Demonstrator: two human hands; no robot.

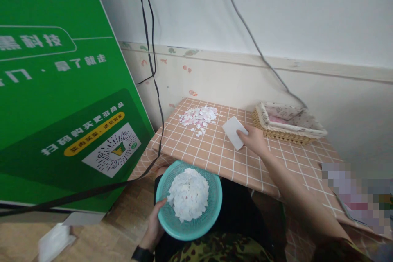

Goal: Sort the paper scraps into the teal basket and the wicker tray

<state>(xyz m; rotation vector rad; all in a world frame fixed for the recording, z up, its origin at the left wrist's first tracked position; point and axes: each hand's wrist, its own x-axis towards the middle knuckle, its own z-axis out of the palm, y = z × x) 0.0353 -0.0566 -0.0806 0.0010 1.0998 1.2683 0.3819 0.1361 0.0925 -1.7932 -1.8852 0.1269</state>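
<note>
My left hand (155,222) grips the near-left rim of a teal plastic colander (217,208), held above my lap just off the table's edge. A heap of small white paper scraps (188,194) fills its middle. In my right hand (254,139) is a white, flat, rounded-corner scraper-like card (232,130), pinched by its right side and tilted above the tabletop; whether its lower edge touches the cloth I cannot tell. Left of the card, a loose pile of white and pinkish paper scraps (199,115) lies at the table's far-left corner.
A brown checked cloth (211,153) covers the table, which meets the wall behind. At the back right sits a cloth-lined wicker basket (287,135). A tall green printed panel (76,77) stands to the left, and a black cable (158,98) hangs across the table's left corner.
</note>
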